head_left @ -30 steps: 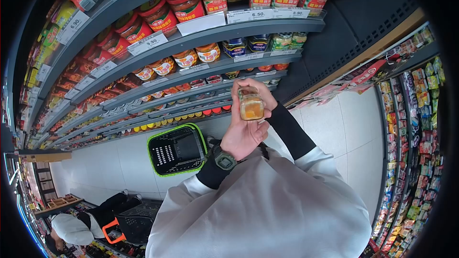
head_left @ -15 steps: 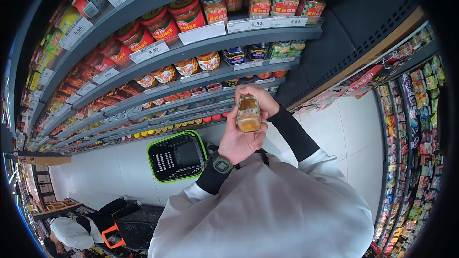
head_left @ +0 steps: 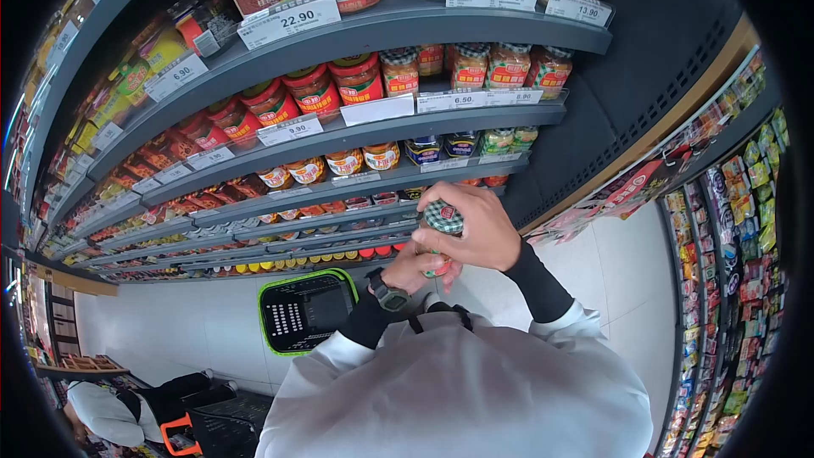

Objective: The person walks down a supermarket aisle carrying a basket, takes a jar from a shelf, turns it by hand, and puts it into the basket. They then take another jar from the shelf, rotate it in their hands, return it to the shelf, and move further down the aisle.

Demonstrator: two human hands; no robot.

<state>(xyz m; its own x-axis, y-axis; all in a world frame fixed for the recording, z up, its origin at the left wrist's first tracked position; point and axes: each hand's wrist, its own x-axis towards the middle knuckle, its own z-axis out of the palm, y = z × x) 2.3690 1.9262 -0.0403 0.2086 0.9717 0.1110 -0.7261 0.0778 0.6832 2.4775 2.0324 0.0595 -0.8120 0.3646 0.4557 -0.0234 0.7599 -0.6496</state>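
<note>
A small glass jar with a green-and-white checked lid [head_left: 443,217] is held between my two hands in front of my chest, its lid turned up towards me. My right hand [head_left: 482,225] is closed around the top of the jar, with fingers over the lid's side. Below it, my left hand [head_left: 415,271], with a dark watch on the wrist, is wrapped round the lower part. Most of the jar's body is hidden by the fingers; a bit of red and green label shows. Similar jars with checked lids [head_left: 510,65] stand on the shelf beyond.
Shelves of jars and packets [head_left: 373,123] curve across the front and left. A black basket with a green rim [head_left: 264,322] sits on the floor. Another person [head_left: 114,414] is at lower left beside a dark basket with an orange handle [head_left: 174,437]. Racks of packets [head_left: 738,288] stand right.
The jar has been turned, so its lid now faces me rather than its labelled back. My right hand has shifted onto the lid end. The view has tilted up, showing more upper shelf.
</note>
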